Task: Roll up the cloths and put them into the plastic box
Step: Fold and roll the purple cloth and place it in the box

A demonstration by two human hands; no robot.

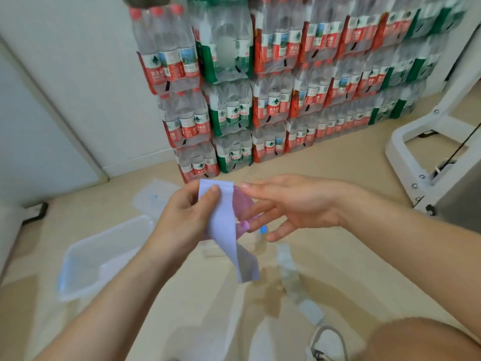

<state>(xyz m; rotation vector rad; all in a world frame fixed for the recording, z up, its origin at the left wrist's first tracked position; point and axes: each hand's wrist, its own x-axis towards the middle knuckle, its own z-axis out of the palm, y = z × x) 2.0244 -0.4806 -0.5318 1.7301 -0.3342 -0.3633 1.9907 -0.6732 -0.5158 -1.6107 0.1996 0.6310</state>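
Observation:
My left hand (187,217) pinches the top of a pale lavender cloth strip (226,230) between thumb and fingers; the strip hangs down with its loose end twisting below. A pink-purple cloth (243,204) shows behind the strip, between both hands. My right hand (294,204) is beside it with fingers spread and straight, fingertips near the pink cloth; whether they touch it is unclear. The clear plastic box (78,254) stands on the floor at lower left, below my left forearm. Another pale strip (289,267) lies on the floor under my right hand.
A clear lid (153,196) lies on the floor beyond the box. Stacked packs of water bottles (260,87) fill the wall ahead. A white metal frame (429,142) stands at right. A small bottle with a blue cap (261,237) stands on the floor. My knee (421,340) is at bottom right.

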